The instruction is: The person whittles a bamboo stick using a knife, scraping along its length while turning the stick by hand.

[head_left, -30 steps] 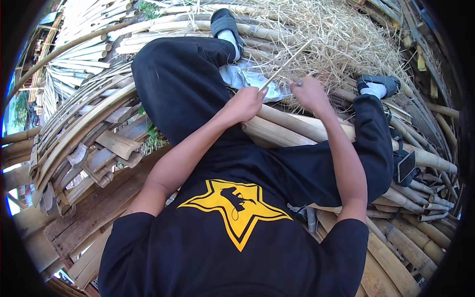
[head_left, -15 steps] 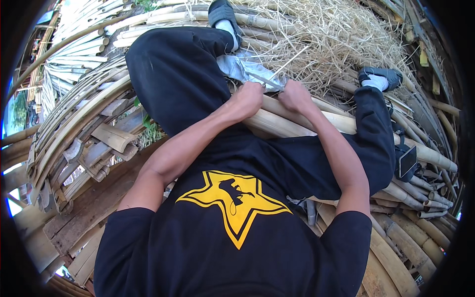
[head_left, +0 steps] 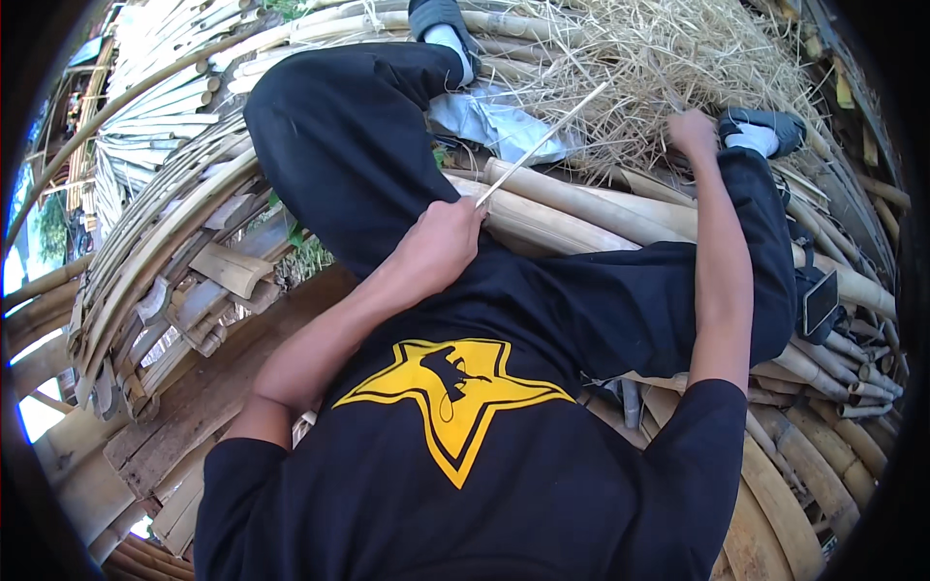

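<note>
My left hand is closed around the lower end of a thin pale bamboo strip, in front of my belly. The strip slants up and to the right, its far end over the straw. Farther right, near my right shoe, my right hand is closed on a knife. Its narrow grey blade points up and away, hard to make out against the straw, and the handle is hidden in my fist. Under the strip lies a crumpled silvery-white sheet, beside thick bamboo poles.
A heap of straw-like shavings covers the far side. Stacked split bamboo lies at the left, with cut pieces on it. Bamboo poles pile up at the right, near a dark phone-like device by my right leg.
My hands have moved apart. The right one swung outward to the right with the knife; the left drew back toward my belly, holding the bamboo strip.
</note>
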`<action>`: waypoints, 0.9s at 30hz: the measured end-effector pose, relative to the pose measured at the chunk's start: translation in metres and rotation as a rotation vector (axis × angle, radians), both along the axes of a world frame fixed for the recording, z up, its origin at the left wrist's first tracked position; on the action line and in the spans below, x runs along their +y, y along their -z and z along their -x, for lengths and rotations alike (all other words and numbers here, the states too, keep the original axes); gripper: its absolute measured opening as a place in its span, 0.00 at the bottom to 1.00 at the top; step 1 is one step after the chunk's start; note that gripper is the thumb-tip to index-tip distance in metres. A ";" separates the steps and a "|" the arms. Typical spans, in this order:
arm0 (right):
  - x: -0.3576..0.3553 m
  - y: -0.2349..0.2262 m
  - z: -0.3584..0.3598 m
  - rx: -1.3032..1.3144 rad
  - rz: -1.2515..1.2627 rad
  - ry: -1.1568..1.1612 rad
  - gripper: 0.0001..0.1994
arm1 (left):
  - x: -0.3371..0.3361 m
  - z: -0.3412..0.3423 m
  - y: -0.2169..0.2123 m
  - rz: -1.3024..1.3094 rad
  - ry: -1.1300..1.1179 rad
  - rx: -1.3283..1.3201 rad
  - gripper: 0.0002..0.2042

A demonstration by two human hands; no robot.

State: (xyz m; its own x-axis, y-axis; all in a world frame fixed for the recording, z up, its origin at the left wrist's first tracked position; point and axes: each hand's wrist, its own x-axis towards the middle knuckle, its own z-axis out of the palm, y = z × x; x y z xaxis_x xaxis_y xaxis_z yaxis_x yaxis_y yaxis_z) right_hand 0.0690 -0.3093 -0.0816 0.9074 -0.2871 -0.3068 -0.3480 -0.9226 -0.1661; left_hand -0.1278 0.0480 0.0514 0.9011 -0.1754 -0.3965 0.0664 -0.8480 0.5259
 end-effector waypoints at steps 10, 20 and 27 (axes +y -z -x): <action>0.073 -0.040 -0.003 -0.039 -0.739 0.218 0.18 | 0.008 -0.044 -0.009 0.780 -0.364 0.758 0.16; 0.097 -0.102 0.025 -0.122 -0.571 -0.020 0.22 | -0.004 -0.057 0.025 0.159 0.056 -0.078 0.16; 0.141 -0.087 0.072 0.083 -0.315 -0.363 0.17 | -0.024 -0.070 0.019 -0.145 0.122 -0.176 0.10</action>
